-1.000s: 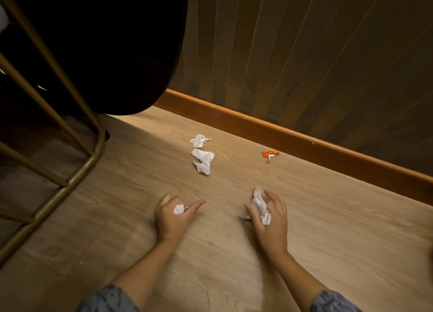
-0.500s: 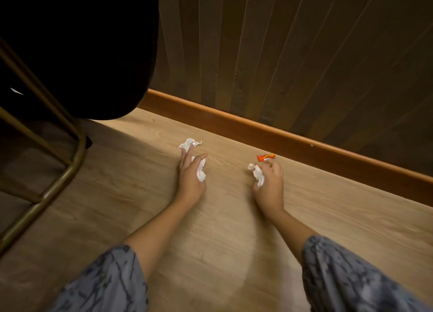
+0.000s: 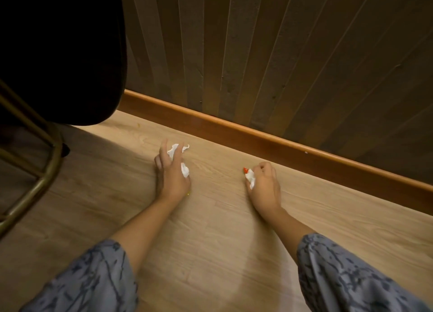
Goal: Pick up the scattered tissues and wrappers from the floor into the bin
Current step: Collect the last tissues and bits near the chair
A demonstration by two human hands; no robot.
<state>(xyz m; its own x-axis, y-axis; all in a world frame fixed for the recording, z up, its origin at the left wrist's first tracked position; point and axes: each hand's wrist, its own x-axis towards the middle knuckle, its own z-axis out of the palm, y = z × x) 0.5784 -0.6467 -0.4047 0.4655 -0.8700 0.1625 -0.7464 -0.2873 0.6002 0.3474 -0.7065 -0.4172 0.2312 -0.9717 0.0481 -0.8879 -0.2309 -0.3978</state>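
Both hands are full — my left hand (image 3: 172,171) clutches tissues (image 3: 185,170) on the floor (image 3: 222,229), my right hand (image 3: 263,185) grips tissue and wrapper (image 3: 245,170); overfilled fists could shed scraps.

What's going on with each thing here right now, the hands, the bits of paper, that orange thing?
left hand: down on the floor, fingers curled over white tissues, gripping them.
tissues: crumpled, bunched under and in the left hand, one end poking out past the fingertips.
right hand: closed round a tissue wad and the wrapper.
tissue wad: crumpled, held in the right hand.
orange wrapper: pinched at the right fingertips, only a tip showing.
bin: not in view.
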